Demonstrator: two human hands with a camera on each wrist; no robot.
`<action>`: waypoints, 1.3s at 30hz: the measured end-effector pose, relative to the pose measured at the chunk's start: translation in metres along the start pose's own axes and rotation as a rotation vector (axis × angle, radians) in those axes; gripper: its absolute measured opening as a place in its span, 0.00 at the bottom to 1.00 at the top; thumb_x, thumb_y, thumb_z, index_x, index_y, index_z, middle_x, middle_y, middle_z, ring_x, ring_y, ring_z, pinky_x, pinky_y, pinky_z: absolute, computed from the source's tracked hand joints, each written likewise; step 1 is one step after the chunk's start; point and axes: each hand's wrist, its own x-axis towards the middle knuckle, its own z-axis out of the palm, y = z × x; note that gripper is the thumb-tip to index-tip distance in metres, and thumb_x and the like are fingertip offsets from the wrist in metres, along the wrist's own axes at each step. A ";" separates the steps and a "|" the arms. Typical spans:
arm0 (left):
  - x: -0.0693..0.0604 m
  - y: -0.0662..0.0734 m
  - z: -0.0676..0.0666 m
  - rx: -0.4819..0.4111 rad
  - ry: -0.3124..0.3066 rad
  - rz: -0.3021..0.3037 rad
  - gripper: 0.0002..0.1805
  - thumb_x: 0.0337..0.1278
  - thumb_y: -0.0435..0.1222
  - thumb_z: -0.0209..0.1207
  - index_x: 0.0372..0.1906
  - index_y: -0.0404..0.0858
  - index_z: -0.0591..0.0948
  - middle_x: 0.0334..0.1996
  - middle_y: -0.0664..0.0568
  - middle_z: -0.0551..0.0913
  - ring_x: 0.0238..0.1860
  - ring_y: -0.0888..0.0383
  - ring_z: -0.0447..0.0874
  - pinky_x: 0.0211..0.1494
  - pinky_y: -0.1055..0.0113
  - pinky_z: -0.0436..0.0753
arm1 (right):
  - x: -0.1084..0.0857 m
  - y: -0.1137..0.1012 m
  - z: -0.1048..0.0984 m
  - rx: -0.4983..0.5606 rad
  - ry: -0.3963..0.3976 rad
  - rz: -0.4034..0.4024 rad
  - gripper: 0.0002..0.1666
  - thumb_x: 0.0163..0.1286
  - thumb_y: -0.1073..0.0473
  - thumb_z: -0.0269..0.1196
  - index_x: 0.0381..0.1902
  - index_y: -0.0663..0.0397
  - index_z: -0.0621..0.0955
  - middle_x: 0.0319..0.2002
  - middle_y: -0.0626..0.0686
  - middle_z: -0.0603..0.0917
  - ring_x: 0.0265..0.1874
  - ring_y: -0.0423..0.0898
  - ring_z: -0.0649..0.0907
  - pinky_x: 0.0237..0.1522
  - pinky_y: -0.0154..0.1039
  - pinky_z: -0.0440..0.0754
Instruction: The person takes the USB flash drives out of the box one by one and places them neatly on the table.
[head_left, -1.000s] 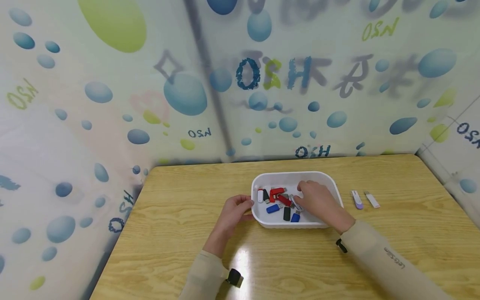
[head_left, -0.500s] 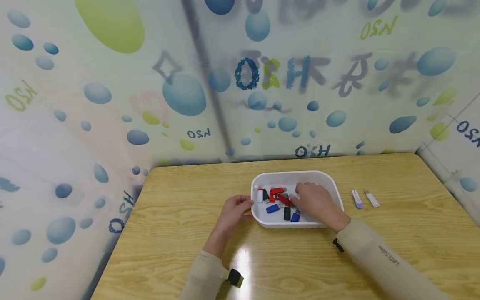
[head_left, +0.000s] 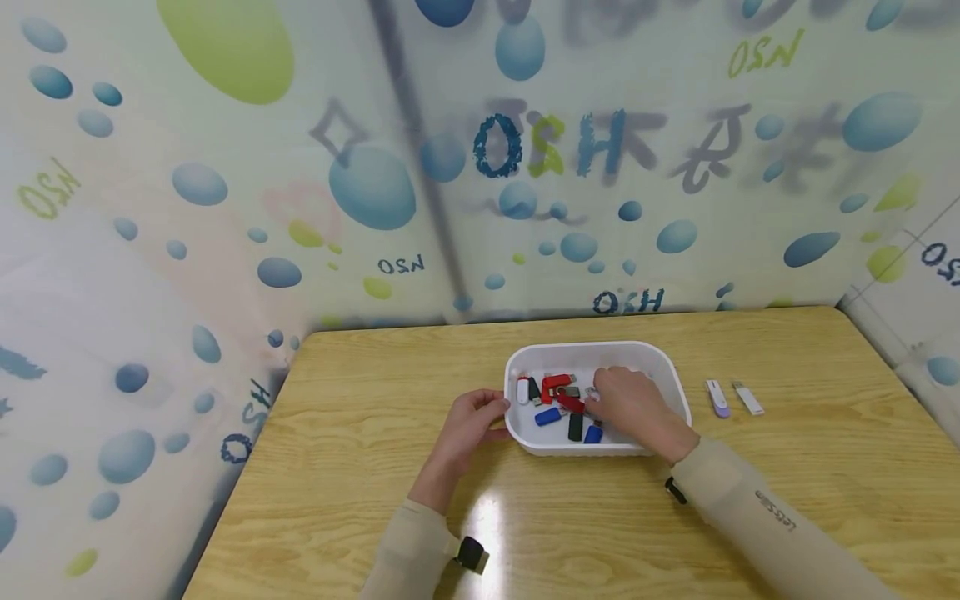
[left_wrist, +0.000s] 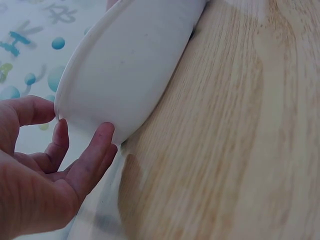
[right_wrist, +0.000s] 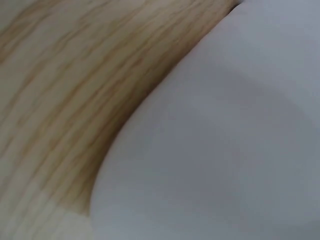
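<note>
A white plastic bin sits on the table with several USB flash drives inside: red, blue, black and white ones. My left hand holds the bin's left end; in the left wrist view its fingers are at the rim and against the outer wall. Inside the bin, my right hand has its fingers curled down over a silver USB flash drive, most of which it hides. Beside the drive lie a red USB flash drive and a blue USB flash drive.
To the right of the bin, a white-and-purple USB flash drive and a white USB flash drive lie side by side on the wooden table. A printed curtain hangs behind the table. The right wrist view shows only bin wall and tabletop.
My right hand has moved slightly left and closed over the silver USB flash drive, which showed more earlier. The left hand stays at the bin's end.
</note>
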 end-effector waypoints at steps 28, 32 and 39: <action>-0.001 0.001 0.001 0.005 0.004 0.004 0.20 0.74 0.35 0.57 0.59 0.22 0.76 0.56 0.34 0.79 0.54 0.46 0.82 0.52 0.56 0.90 | -0.011 0.007 -0.015 0.053 0.044 0.016 0.16 0.72 0.55 0.67 0.48 0.63 0.85 0.39 0.56 0.86 0.32 0.49 0.79 0.39 0.45 0.85; -0.001 0.001 0.001 0.010 0.006 0.003 0.20 0.74 0.35 0.56 0.59 0.22 0.76 0.55 0.34 0.79 0.53 0.46 0.82 0.52 0.57 0.90 | -0.016 0.008 -0.023 0.061 0.062 0.018 0.16 0.72 0.55 0.67 0.48 0.63 0.85 0.41 0.56 0.86 0.33 0.49 0.79 0.38 0.45 0.85; 0.000 0.001 0.001 0.015 0.013 -0.001 0.19 0.74 0.35 0.57 0.58 0.23 0.77 0.54 0.35 0.79 0.51 0.48 0.83 0.51 0.57 0.91 | -0.022 0.011 -0.033 0.061 0.104 0.022 0.15 0.71 0.54 0.68 0.46 0.62 0.84 0.33 0.52 0.82 0.31 0.49 0.77 0.30 0.39 0.79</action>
